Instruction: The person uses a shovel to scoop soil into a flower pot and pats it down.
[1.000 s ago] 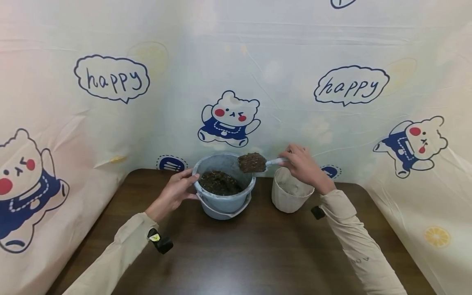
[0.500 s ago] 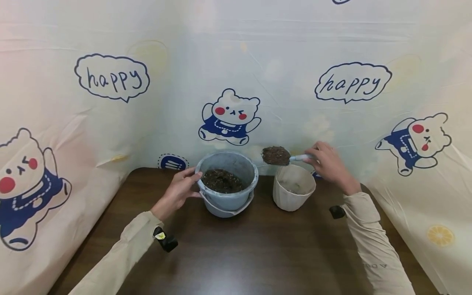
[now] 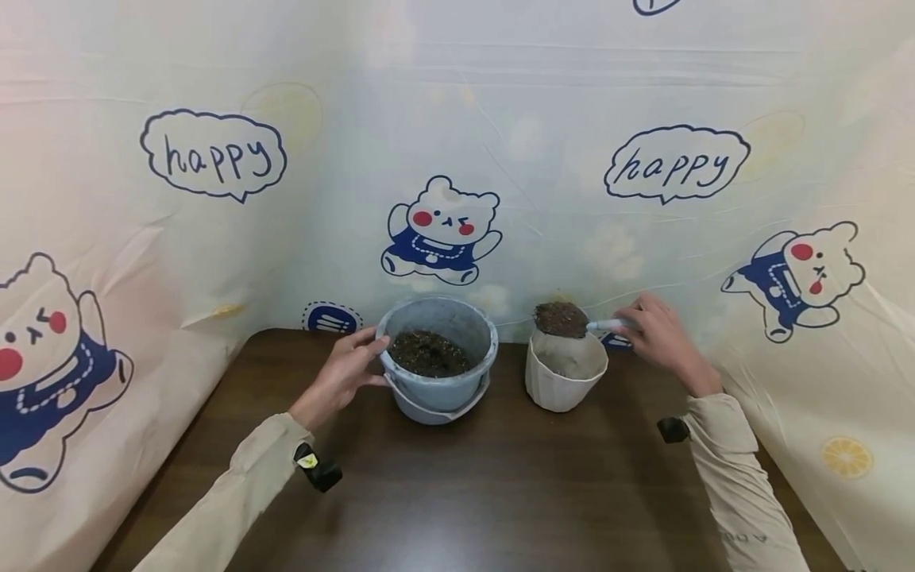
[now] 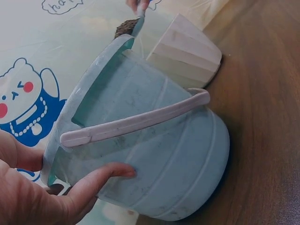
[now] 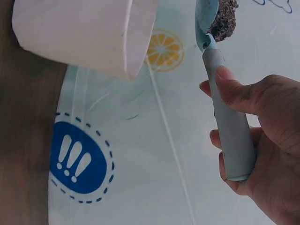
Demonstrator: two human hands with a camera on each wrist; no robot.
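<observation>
A blue bucket [image 3: 438, 391] stands upright on the table, with dark soil [image 3: 429, 354] inside and a pale handle [image 4: 140, 123] hanging down its side. My left hand [image 3: 345, 372] grips the bucket's left rim, its thumb and fingers on either side of the wall. To the right stands a white ribbed flower pot [image 3: 561, 389]. In my right hand [image 3: 661, 338] is a small trowel [image 5: 229, 122], fingers curled round its grey-blue grip. The trowel's blade, heaped with soil [image 3: 561, 319], is held level above the pot's back rim.
The brown wooden table [image 3: 443, 492] has a printed cloth [image 3: 557, 95] rising behind it and at both sides. Bucket and pot stand near the table's back edge, with a gap between them.
My right hand has carried the loaded trowel rightward from over the bucket's rim to above the white pot, lowering slightly at the end. The left hand keeps its grip on the bucket.
</observation>
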